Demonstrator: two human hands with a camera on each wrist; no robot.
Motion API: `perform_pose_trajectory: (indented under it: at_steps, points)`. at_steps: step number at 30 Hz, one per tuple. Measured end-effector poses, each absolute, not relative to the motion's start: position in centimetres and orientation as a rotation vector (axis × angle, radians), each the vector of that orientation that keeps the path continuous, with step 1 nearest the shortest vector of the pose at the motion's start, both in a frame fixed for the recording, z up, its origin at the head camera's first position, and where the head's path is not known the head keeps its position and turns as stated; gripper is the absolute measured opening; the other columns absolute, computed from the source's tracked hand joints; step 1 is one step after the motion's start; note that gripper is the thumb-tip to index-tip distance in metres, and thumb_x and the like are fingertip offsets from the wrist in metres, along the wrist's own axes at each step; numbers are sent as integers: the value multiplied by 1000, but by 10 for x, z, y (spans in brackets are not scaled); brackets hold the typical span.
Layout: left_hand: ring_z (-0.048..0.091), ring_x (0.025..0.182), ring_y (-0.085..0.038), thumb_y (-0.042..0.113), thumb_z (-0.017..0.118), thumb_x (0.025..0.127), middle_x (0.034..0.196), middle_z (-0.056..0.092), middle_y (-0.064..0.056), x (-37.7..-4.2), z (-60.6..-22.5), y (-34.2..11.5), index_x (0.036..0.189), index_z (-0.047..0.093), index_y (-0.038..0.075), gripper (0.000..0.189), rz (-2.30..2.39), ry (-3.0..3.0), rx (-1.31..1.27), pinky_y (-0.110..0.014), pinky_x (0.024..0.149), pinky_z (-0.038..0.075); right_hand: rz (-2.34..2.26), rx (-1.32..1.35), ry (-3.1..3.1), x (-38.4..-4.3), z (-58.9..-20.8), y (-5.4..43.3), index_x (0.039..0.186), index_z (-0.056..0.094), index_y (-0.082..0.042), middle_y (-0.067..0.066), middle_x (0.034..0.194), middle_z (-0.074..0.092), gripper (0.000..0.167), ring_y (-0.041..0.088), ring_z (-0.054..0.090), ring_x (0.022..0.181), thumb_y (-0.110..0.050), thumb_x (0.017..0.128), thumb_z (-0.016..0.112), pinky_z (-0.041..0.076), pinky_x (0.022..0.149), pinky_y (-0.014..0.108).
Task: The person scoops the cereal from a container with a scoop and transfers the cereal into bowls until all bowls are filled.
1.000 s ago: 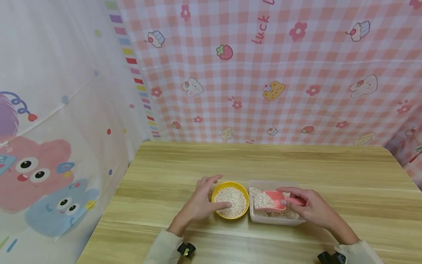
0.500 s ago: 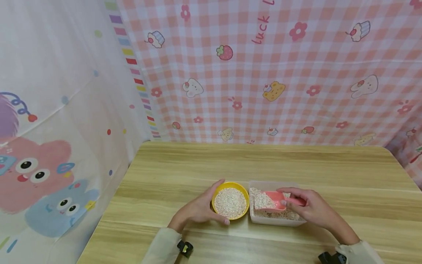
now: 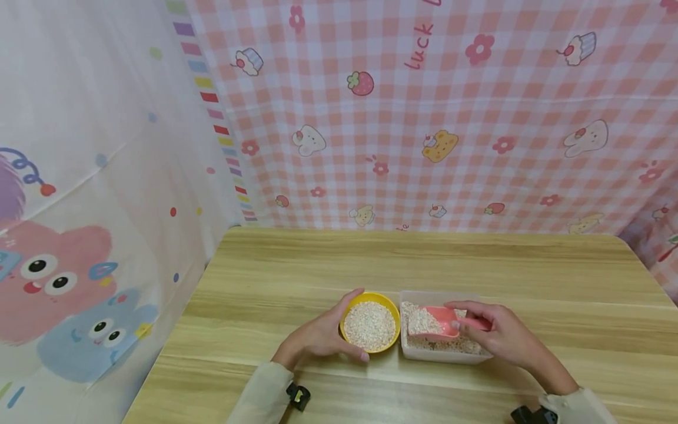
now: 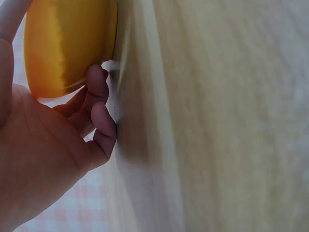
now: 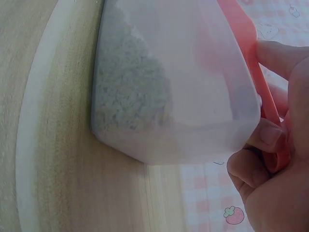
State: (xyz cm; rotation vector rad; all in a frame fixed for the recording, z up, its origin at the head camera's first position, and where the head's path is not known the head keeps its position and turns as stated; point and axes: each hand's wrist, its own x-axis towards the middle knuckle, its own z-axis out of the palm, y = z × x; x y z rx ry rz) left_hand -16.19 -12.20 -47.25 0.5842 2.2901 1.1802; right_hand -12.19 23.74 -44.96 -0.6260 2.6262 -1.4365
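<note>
My left hand (image 3: 329, 335) holds a round yellow bowl (image 3: 397, 330) from its left side, thumb along the near rim and a finger at the far rim. Pale flakes like oats (image 3: 369, 325) fill the bowl. In the left wrist view, fingertips (image 4: 98, 79) curl in by the base of the bowl (image 4: 72, 43). A pink scoop (image 3: 445, 318), loaded with flakes, is gripped by its handle in my right hand (image 3: 503, 333). It lies over a translucent box (image 3: 442, 354) of flakes. The right wrist view shows the scoop's handle (image 5: 260, 82) in the curled fingers, at the box rim.
The bowl and box stand side by side, nearly touching, on a wood-grain table (image 3: 371, 259). A pink checked cloth (image 3: 402, 118) hangs behind the table, and a white cartoon-printed cloth (image 3: 159, 176) hangs on the left.
My left hand has gone from hovering partly over the bowl, thumb above the flakes, to gripping its side. The right hand and scoop have stayed in place.
</note>
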Motion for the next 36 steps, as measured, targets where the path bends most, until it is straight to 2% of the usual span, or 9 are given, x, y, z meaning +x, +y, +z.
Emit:
perform_pose_trajectory:
  at_steps: [12, 22, 31, 36]
  points:
    - [31, 144, -30, 38, 91, 70, 162, 26, -9, -164, -474, -120, 158, 11, 32, 120, 1210, 2279, 564, -57, 116, 25, -1432, -653, 2646, -121, -446, 235, 124, 67, -10, -15, 58, 39, 31, -4, 32, 50, -18, 95, 68, 33, 42, 20]
    - [33, 142, -28, 34, 91, 70, 160, 29, -9, -164, -473, -118, 158, 11, 31, 119, 1228, 2273, 558, -56, 116, 26, -1339, -592, 2751, -123, -432, 228, 125, 67, -13, -12, 61, 41, 34, 1, 39, 53, -21, 92, 72, 37, 46, 21]
    - [34, 142, -28, 35, 91, 69, 160, 30, -8, -165, -475, -118, 158, 11, 32, 120, 1230, 2272, 560, -55, 115, 26, -1272, -776, 2826, -132, -415, 211, 124, 69, -13, -16, 60, 35, 37, -1, 35, 54, -20, 89, 75, 36, 48, 21]
    - [36, 141, -28, 38, 92, 67, 158, 33, -9, -166, -476, -118, 158, 12, 33, 121, 1230, 2273, 561, -54, 115, 27, -1212, -826, 2825, -137, -404, 201, 125, 68, -14, -17, 58, 34, 38, -2, 32, 52, -25, 90, 74, 34, 47, 20]
